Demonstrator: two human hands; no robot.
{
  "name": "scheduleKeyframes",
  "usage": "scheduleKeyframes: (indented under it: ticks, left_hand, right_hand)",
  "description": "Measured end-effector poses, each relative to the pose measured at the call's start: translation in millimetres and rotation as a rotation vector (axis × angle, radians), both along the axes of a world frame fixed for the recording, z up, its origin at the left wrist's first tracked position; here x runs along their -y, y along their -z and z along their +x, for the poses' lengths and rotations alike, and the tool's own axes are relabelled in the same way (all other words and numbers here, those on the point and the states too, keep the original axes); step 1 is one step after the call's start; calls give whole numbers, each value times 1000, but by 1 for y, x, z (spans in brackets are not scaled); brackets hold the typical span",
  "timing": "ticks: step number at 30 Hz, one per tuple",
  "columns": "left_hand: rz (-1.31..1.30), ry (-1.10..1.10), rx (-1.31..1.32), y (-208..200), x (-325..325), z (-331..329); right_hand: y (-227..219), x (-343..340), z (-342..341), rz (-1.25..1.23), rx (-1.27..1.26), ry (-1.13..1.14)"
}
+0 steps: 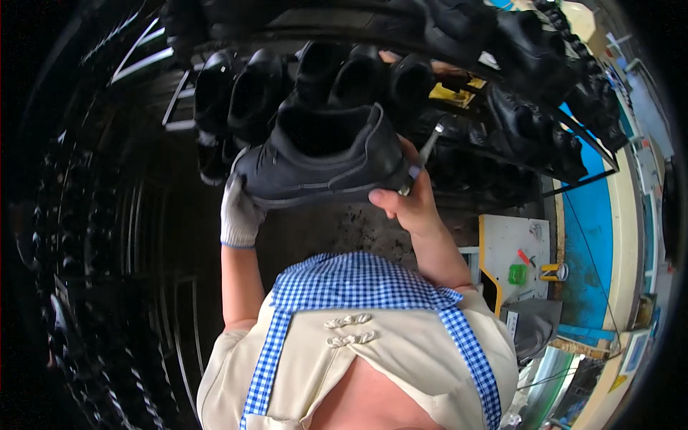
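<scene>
A black low-cut shoe [326, 172] is held up in front of me, its opening facing up and its toe to the left. My left hand [241, 213], in a white knit glove, is closed around the toe end. At the heel, my bare right hand [413, 202] grips the shoe with the thumb on the near side of the sole. A slender tool with a metallic tip [429, 147] is also in that hand, pointing up and right past the heel. Its exact kind is unclear, and the shoe hides most of the right fingers.
Racks of black shoes [256, 93] stand just beyond the held shoe, with upper tiers [527, 54] reaching overhead. More shoe racks [79, 236] line the dark left side. A white worktable [512, 244] at right carries a green item [517, 274]; a grey machine [534, 326] sits beside it.
</scene>
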State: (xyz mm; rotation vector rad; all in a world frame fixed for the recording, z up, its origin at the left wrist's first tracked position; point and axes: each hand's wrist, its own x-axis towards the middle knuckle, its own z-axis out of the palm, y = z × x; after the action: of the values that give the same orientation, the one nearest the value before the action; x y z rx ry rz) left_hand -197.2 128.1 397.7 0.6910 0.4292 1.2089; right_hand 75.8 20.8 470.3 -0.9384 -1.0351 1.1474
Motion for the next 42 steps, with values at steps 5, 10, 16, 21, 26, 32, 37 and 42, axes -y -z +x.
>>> scheduleKeyframes:
  ticks: [5, 10, 16, 21, 26, 32, 37, 42]
  left_hand:
    - [-10, 123, 134, -11, 11, 2]
    - [30, 216, 21, -23, 18, 27]
    - [25, 361, -6, -18, 23, 40]
    - [0, 349, -40, -19, 26, 40]
    - [-32, 342, -44, -17, 25, 39]
    - [-7, 459, -69, -30, 32, 65]
    - [34, 629, -62, -22, 24, 85]
    - [181, 752, -55, -46, 11, 133]
  right_hand:
    - [-29, 13, 15, 396, -118, 140]
    - [-52, -14, 6, 927, 184, 576]
    - [-61, -118, -9, 792, 579, 741]
    - [-64, -115, 6, 476, 480, 651]
    - [-92, -100, 53, 828, 594, 1020]
    - [-146, -78, 97, 248, 1115, 962]
    - [-135, -20, 71, 266, 1057, 651]
    - [-53, 34, 60, 463, 1154, 463]
